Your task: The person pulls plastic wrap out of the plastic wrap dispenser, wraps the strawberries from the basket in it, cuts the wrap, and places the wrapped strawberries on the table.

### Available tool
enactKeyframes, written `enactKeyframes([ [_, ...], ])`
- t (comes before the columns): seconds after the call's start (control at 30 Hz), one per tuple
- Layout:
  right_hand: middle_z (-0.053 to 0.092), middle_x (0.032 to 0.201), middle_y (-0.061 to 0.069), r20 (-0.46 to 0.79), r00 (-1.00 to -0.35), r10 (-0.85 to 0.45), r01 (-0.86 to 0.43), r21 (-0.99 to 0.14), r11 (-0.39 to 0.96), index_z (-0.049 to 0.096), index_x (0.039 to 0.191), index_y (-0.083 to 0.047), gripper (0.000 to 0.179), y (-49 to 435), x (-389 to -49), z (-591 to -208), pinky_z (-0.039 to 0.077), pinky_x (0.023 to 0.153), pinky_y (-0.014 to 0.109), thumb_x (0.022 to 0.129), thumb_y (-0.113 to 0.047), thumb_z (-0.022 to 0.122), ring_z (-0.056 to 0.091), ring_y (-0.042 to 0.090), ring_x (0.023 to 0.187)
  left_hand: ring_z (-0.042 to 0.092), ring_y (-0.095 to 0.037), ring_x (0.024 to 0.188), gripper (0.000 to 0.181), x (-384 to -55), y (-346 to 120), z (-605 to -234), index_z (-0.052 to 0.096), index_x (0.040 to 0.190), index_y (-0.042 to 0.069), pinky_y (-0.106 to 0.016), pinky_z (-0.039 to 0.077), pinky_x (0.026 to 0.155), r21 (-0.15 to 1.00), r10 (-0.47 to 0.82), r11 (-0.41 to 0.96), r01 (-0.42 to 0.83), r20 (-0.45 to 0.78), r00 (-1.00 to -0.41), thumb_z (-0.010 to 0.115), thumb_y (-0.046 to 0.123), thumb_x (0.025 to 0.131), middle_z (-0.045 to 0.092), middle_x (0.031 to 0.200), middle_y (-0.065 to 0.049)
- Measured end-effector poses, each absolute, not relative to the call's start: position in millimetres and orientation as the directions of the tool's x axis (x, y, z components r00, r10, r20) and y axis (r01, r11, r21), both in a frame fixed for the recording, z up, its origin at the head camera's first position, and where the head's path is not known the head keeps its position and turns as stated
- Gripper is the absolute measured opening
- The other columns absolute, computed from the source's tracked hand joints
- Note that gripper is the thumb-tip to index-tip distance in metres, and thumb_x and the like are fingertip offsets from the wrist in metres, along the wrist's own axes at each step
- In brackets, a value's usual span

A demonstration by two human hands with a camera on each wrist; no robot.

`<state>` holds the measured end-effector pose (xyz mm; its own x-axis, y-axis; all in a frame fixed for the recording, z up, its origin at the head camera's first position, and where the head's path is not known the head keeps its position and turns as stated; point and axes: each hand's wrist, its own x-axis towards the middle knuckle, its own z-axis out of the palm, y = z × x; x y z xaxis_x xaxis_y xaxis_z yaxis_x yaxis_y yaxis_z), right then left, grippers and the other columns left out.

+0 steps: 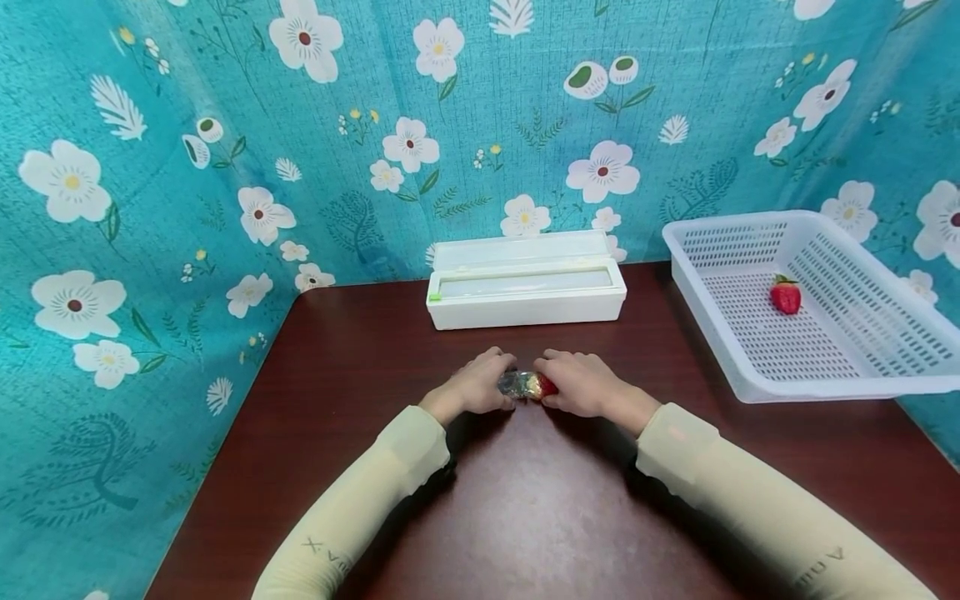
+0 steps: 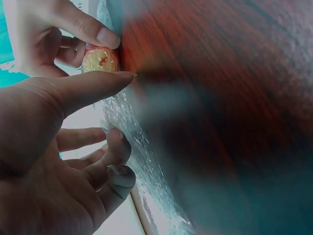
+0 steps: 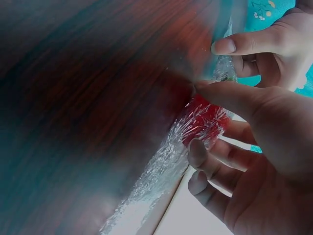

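Near the middle of the table, a red fruit with a pale yellow side [image 2: 99,59], like a strawberry, lies in crinkled clear cling film [image 3: 154,183]. My right hand [image 1: 581,383] holds the fruit, thumb on the near side and fingers curled round the far side; its red skin [image 3: 203,120] shows through the film in the right wrist view. My left hand [image 1: 480,383] grips the film just left of the fruit, thumb towards me and fingers bent beyond. The film runs as a long crumpled strip past both hands.
Behind the hands stands a long white box [image 1: 525,310] with its lid raised. A white perforated basket [image 1: 708,333] at the right has one strawberry [image 1: 785,296] in it. A blue flowered cloth [image 1: 480,108] hangs along the back of the dark wooden table [image 1: 360,350].
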<state>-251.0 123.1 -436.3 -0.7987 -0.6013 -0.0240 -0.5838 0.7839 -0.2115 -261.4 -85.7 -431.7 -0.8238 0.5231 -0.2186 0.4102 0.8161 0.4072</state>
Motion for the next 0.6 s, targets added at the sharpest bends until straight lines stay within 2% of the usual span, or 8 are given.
enactKeyframes([
  [0.33,0.063,0.106,0.004,0.063,-0.789,-0.611,-0.61,-0.196,0.768,0.068,0.118,-0.012,0.041,130.0,-245.0,-433.6,0.053,0.058,0.038,0.085,-0.029,0.085,0.066,0.02,0.076,0.061,-0.023,0.108,0.063,-263.5,-87.7,-436.1,0.058,0.138,-0.001,-0.04,0.052,0.093,0.433,0.556,0.782,0.449,-0.159,-0.816,0.084,0.017,0.084,0.064,0.126,-0.013],
  [0.6,0.06,0.103,0.001,0.15,-0.767,-0.624,-0.642,-0.202,0.74,0.068,0.121,-0.014,0.042,130.7,-240.2,-429.7,0.05,0.055,0.033,0.084,-0.027,0.085,0.063,0.017,0.071,0.062,-0.023,0.11,0.06,-260.5,-92.7,-433.9,0.059,0.136,-0.001,-0.038,0.051,0.095,0.5,0.602,0.702,0.507,-0.037,-0.798,0.083,0.014,0.083,0.066,0.127,-0.014],
])
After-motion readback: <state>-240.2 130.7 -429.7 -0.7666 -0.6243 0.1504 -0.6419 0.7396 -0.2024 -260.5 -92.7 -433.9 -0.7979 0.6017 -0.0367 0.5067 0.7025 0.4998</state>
